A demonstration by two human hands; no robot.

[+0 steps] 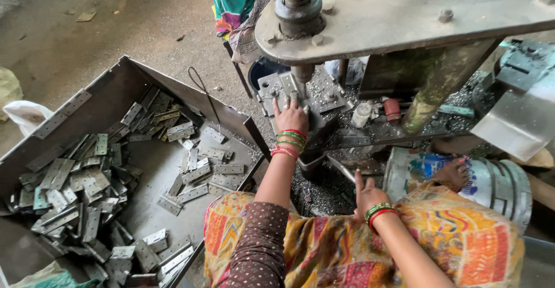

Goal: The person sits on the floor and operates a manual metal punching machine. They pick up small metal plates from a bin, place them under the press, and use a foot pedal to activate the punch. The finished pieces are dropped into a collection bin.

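Note:
My left hand (291, 116) reaches forward to the press die block (324, 104) under the ram (302, 71) of a heavy press machine (404, 16), fingers spread on a small metal hinge plate (287, 84) there. My right hand (367, 194) rests low by my knee, fingers pointing up near a metal lever (341, 169); whether it holds anything cannot be told. Both wrists wear red and green bangles. A large metal bin (115, 85) at my left holds several grey hinge plates (69, 184).
A tin can (491, 181) lies on its side at the right, a bare foot (452, 174) resting on it. A small white bottle (362, 114) and a red cap (393, 109) stand on the swarf-covered base. Bare concrete floor spreads at the upper left, with a white bag (24, 114).

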